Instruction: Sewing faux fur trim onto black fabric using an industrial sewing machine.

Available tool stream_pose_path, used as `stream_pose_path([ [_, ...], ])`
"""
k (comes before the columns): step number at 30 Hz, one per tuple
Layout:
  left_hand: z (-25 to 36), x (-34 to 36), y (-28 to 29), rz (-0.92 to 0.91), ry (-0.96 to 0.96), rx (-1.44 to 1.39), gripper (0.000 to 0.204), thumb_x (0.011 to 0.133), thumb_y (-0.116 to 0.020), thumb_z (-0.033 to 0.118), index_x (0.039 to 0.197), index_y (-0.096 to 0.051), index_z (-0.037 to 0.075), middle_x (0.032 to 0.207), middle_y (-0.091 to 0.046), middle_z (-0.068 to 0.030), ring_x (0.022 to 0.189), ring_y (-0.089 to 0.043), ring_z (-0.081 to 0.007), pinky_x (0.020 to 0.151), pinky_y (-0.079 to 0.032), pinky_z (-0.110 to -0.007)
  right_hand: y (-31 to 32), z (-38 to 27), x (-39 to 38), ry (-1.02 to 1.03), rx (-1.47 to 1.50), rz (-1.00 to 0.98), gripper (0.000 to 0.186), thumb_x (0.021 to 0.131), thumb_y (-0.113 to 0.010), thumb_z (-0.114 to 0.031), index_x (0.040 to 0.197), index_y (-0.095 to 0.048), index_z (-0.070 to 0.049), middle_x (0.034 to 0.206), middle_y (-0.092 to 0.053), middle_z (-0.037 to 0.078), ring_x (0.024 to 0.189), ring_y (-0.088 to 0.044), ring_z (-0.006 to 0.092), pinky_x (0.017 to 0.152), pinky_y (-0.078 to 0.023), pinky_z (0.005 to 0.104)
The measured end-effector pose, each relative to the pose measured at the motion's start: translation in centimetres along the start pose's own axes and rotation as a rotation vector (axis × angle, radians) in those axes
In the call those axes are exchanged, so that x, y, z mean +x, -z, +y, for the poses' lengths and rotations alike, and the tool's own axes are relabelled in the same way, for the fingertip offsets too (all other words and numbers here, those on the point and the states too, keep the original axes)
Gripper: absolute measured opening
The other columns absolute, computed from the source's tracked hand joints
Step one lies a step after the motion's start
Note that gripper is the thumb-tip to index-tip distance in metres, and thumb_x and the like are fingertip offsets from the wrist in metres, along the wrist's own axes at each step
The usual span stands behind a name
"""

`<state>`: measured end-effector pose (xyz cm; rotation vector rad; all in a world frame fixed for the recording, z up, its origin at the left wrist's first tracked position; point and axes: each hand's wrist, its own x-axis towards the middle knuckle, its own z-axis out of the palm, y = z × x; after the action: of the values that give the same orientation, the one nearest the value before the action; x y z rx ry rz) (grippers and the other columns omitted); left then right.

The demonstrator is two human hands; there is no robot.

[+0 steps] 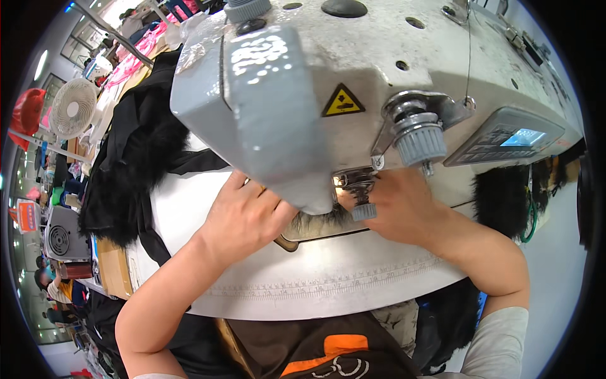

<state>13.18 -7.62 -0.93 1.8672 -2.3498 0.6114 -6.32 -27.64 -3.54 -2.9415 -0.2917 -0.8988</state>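
Observation:
A piece of dark furry fabric [323, 223] lies on the white sewing machine bed [271, 297], beneath the head of a sewing machine [372, 57]. At its left edge is my left hand [249, 218], fingers bent and closed on it, with the fingertips partly behind the grey machine cover [271, 120]. From the other side my right hand [407, 205] grips the same fabric close to the needle area. The metal thread guide and its grey knob [363, 211] hide some of the right fingers.
Black fabric with fur trim [136, 151] is heaped left of the bed. More black fur [502, 199] and green-handled scissors [530, 218] are at the right. The machine carries a tension dial [420, 142] and control panel [511, 136]. A white fan [72, 108] stands far left.

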Motion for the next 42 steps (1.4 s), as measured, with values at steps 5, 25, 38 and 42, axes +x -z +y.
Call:
stream_pose_path([
  [5, -0.5, 0.5, -0.1, -0.063, 0.017, -0.125, 0.014, 0.082, -0.074, 0.01, 0.093, -0.065, 0.013, 0.077, -0.061, -0.0016, 0.061, -0.064, -0.023, 0.051, -0.045, -0.04, 0.8, 0.7, -0.2, -0.019, -0.044, -0.099, 0.012, 0.075, -0.071, -0.017, 0.084, -0.065, -0.011, 0.089, -0.061, 0.001, 0.083, -0.069, 0.0199, 0.059, -0.058, 0.0349],
  [25, 0.8, 0.9, 0.0, -0.071, 0.081, -0.066, 0.012, 0.078, -0.07, 0.013, 0.088, -0.063, 0.013, 0.068, -0.06, -0.0009, 0.086, -0.065, -0.0252, 0.099, -0.05, -0.045, 1.6, 1.1, -0.1, -0.079, -0.006, -0.117, 0.007, 0.082, -0.071, -0.016, 0.087, -0.07, -0.011, 0.091, -0.067, 0.001, 0.084, -0.072, 0.0243, 0.057, -0.058, 0.0409],
  [38, 0.4, 0.1, -0.5, -0.084, 0.114, -0.128, 0.018, 0.082, -0.07, 0.013, 0.099, -0.064, 0.013, 0.074, -0.062, -0.0026, 0.088, -0.067, -0.0264, 0.1, -0.048, -0.045, 1.0, 1.2, -0.6, -0.071, -0.005, -0.062, 0.01, 0.078, -0.071, -0.016, 0.087, -0.071, -0.012, 0.09, -0.063, 0.004, 0.086, -0.07, 0.0268, 0.059, -0.056, 0.0437],
  [42, 0.3, 0.2, -0.2, -0.084, 0.117, -0.113, 0.018, 0.083, -0.07, 0.013, 0.101, -0.064, 0.013, 0.076, -0.063, -0.0029, 0.093, -0.067, -0.027, 0.1, -0.048, -0.045, 1.1, 1.3, -0.4, -0.033, -0.057, -0.093, 0.01, 0.079, -0.071, -0.017, 0.087, -0.071, -0.012, 0.09, -0.063, 0.004, 0.086, -0.07, 0.0268, 0.06, -0.055, 0.0441],
])
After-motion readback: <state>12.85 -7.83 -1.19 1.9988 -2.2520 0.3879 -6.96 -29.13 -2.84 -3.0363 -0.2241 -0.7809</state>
